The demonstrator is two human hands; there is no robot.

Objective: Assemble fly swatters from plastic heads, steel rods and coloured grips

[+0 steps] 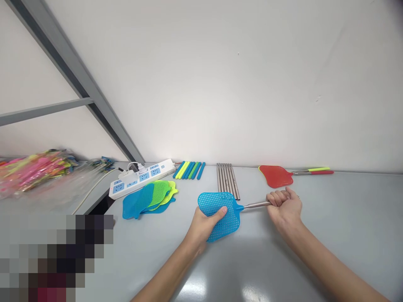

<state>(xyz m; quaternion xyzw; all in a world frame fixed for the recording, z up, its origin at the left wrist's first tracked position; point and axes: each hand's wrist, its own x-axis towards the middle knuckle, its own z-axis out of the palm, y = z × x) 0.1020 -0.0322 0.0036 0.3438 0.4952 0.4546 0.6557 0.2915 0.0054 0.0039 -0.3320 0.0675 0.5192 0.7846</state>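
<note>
My left hand (pixel 204 224) grips a blue perforated fly swatter head (pixel 231 222), thumb on top and fingers underneath. A metal rod (pixel 256 204) joins the head's narrow neck and runs right into my right hand (pixel 285 206), whose fingers are wrapped around it. The rod's far end barely shows past that fist. Behind the held swatter lies a row of several metal rods (pixel 227 178). Left of these, several blue, yellow and green handle grips (pixel 189 170) lie side by side. Loose swatter heads (pixel 138 201) in blue, green and yellow overlap on the left.
A white power strip (pixel 143 177) with a plug in it lies behind the loose heads. Swatters with a red head (pixel 276 176) lie at the back right on the grey table (pixel 352 222). Plastic bags of colourful items (pixel 37 172) rest at the far left.
</note>
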